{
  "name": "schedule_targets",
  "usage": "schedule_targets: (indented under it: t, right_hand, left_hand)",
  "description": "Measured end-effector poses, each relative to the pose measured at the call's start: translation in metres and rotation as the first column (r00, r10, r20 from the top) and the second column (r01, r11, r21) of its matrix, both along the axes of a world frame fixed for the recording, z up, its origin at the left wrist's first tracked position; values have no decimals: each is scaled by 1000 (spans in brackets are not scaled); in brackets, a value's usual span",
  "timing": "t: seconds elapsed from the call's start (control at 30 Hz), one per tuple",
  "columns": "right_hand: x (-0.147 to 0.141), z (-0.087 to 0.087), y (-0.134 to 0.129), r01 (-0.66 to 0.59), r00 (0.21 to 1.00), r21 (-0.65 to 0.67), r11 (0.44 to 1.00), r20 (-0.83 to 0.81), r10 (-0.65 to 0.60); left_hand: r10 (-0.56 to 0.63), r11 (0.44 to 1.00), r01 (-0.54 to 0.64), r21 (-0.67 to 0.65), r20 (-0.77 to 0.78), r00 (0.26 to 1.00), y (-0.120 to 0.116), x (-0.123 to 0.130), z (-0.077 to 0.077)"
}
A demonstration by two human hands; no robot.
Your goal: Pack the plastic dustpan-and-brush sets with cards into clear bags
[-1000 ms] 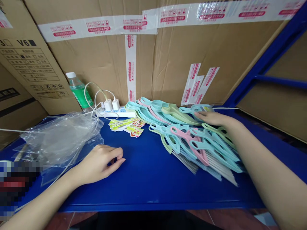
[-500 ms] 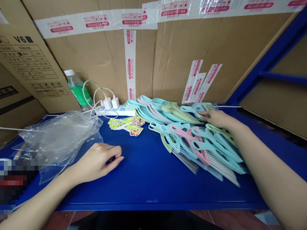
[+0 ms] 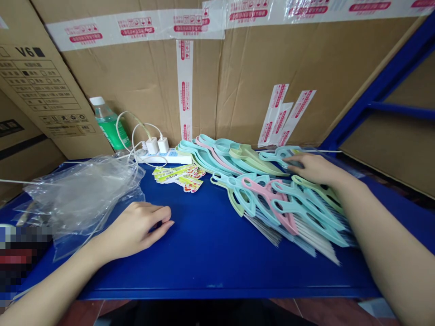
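Note:
My left hand (image 3: 141, 228) rests on the blue table (image 3: 190, 267), its fingers curled and nothing visible in them. At the back right, my right hand (image 3: 306, 166) is closed over a light-blue dustpan-like piece (image 3: 277, 155) in clear plastic; the fingertips are partly hidden. Left of it lies a stack of blue, pink and green dustpan-like pieces (image 3: 220, 147). In front, handled brushes with pale bristles (image 3: 306, 206) overlap in a pile, one of them pink (image 3: 268, 194), and my right forearm passes beside them.
Clear plastic bags (image 3: 91, 190) lie at the left. Printed yellow-green cards (image 3: 178, 174) sit near the middle, before a white power strip (image 3: 173, 156) with cables. A green-labelled bottle (image 3: 110, 124) stands behind. Taped cardboard (image 3: 248, 59) and a blue frame (image 3: 363, 86) border the table.
My right hand has moved slightly to the right, and the bagged light-blue piece has shifted with it. My left hand has hardly moved.

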State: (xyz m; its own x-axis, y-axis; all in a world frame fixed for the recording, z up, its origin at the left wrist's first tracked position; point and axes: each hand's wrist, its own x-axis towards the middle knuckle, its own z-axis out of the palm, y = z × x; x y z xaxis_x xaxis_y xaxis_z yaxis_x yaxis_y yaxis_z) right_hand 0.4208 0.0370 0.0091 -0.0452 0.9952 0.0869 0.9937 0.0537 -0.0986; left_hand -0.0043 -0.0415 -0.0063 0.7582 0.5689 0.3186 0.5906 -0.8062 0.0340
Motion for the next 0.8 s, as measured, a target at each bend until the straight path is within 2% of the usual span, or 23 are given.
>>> schedule_targets:
  t: [0.2,0.37,0.47,0.63,0.8]
  right_hand:
    - [-31,17,-15,-95,991,-40,995,-99,91]
    - [-40,18,-20,-197,957,-154,968,-246,156]
    - [-40,18,-19,-180,960,-142,973,-243,142]
    - [-26,30,-27,-117,989,-78,990,-101,109]
    - [-2,41,-44,-59,992,-172,983,-117,39]
  left_hand:
    - [0,1000,1,21,-24,1000,0,0,0]
    - [-7,999,9,37,-38,999,1,-1,0]
    - [-7,998,9,59,-44,999,2,-1,-1]
    - [-1,995,5,97,-45,999,2,2,-3]
    - [-26,987,30,156,-25,999,2,9,-4]
